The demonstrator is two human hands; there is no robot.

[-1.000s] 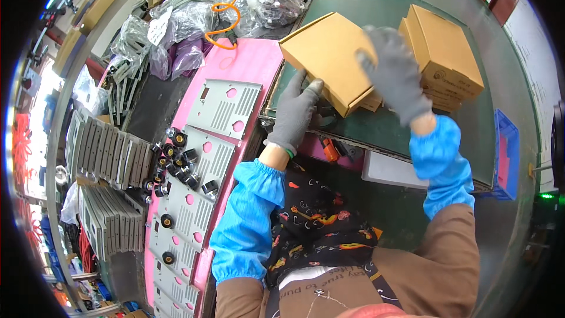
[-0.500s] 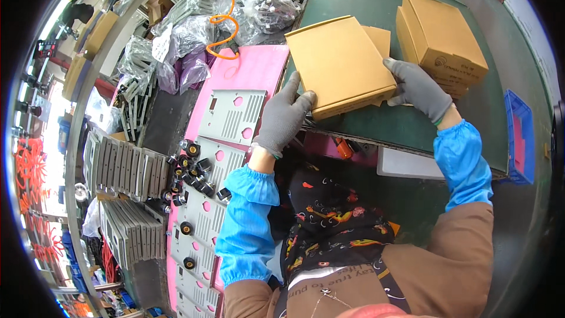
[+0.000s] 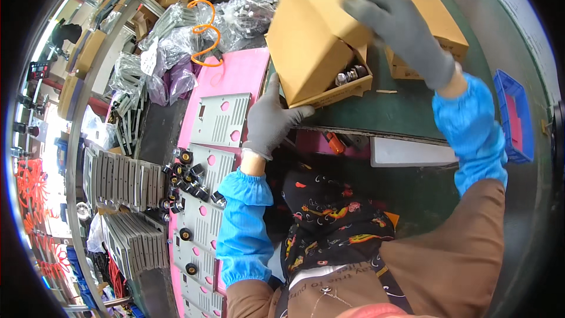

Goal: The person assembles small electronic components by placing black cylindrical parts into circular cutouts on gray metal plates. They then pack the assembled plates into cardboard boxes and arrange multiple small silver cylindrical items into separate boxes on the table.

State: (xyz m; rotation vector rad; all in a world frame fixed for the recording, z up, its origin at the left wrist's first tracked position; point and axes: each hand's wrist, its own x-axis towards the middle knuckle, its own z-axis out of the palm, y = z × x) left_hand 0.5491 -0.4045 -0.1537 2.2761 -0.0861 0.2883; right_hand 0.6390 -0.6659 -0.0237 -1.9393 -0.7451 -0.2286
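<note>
A brown cardboard box (image 3: 312, 53) stands on the green table with its lid raised. Dark and silvery round parts (image 3: 351, 75) show inside at its right end. My left hand (image 3: 269, 119), in a grey glove, grips the near left corner, thumb along the front wall and fingers up the side. At the raised lid is my right hand (image 3: 406, 32), also gloved in grey. Its fingers are smeared by motion, so whether they pinch the lid or only press it is unclear. The thumb is hidden.
Another cardboard box (image 3: 429, 20) stands right of the open one. Slotted grey metal plates (image 3: 220, 121) lie on a pink sheet (image 3: 244, 70) at left, with several black round parts (image 3: 194, 171) on them. A blue crate (image 3: 511, 115) sits at far right.
The box lid has swung up, exposing the parts inside. My right hand has moved up from the box's right side to the lid. My left hand stays at the near left corner.
</note>
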